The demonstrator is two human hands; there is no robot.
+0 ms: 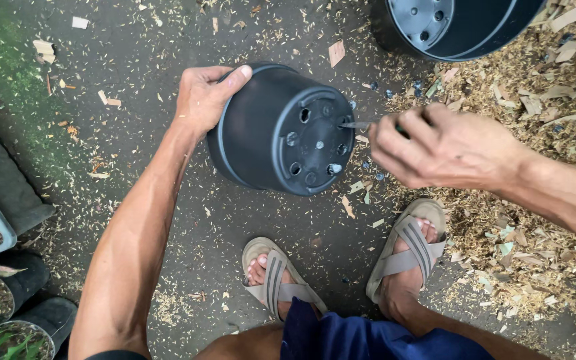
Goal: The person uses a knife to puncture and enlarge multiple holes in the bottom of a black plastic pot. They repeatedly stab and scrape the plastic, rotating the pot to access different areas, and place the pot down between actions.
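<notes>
A black pot lay tipped on its side on the dark ground, its holed bottom turned toward the right, just ahead of two sandalled feet. The left hand gripped the pot's rim, fingers wrapped over it, while the right hand was closed around a thin blade whose tip touched a hole in the bottom. A second pot stood beyond, beside wood chips; potted plants sat at the left.
</notes>
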